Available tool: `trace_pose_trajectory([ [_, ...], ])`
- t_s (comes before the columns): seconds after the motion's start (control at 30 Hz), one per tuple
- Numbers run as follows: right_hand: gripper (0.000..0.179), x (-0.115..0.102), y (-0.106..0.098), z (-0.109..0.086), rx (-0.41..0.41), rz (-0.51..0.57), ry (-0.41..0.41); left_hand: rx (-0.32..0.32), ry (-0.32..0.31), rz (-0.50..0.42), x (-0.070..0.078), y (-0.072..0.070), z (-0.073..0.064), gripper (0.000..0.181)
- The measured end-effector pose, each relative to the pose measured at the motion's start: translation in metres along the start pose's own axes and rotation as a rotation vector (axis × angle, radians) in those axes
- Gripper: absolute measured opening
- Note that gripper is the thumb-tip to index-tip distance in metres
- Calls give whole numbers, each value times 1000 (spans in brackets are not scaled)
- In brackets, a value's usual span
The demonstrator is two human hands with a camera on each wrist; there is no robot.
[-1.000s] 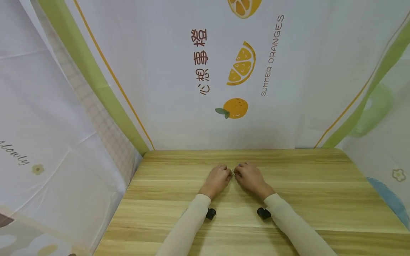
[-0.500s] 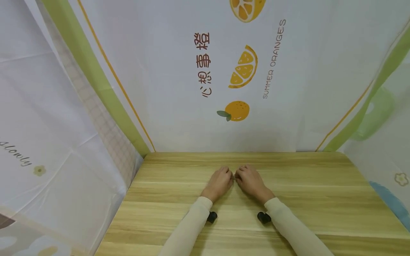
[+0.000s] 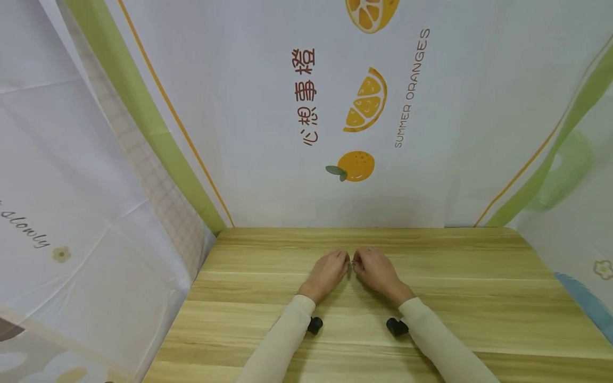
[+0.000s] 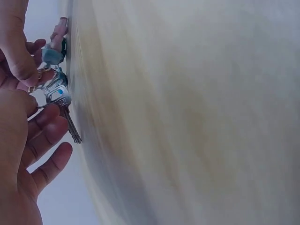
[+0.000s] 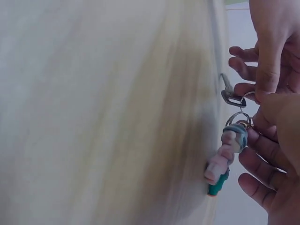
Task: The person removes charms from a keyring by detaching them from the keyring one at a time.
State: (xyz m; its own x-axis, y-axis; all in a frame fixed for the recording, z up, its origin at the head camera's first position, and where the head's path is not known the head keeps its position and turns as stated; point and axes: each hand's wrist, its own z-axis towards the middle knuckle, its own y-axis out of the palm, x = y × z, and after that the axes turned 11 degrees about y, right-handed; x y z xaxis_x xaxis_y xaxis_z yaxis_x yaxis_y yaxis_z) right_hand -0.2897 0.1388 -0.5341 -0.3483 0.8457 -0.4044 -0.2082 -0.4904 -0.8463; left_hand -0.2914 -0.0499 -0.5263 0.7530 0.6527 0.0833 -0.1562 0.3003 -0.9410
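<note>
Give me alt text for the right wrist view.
A person's bare left hand and bare right hand hold silver metal rings bearing a grey metal key and chunky pink-and-teal charm, over a pale wood-grained tabletop.

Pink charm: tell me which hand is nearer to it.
Right. The right hand is close beside the pink charm; the left hand is farther off, beside the keys at the opposite end of the bunch.
</note>
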Motion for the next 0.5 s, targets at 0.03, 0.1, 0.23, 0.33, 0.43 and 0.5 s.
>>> trace_pose_trajectory([
  [0.03,6,0,-1,0,-5,5,7,8,-2,-12,0,0,0,11],
  [0.1,4,-1,-2,0,-13,15,22,22,-7,-40,-1,-1,0,9],
  [0.23,3,-2,-4,0,-22,46,54,42,-18,-95,-1,-2,-1,6],
  [0.33,6,-3,-5,0,-19,63,55,56,-23,-114,-2,-2,-2,6],
  [0.43,9,-4,-6,-1,-3,70,35,81,-15,-112,-2,-1,-3,6],
  [0.5,9,-5,-7,0,6,76,25,99,-1,-101,-2,-1,-3,7],
])
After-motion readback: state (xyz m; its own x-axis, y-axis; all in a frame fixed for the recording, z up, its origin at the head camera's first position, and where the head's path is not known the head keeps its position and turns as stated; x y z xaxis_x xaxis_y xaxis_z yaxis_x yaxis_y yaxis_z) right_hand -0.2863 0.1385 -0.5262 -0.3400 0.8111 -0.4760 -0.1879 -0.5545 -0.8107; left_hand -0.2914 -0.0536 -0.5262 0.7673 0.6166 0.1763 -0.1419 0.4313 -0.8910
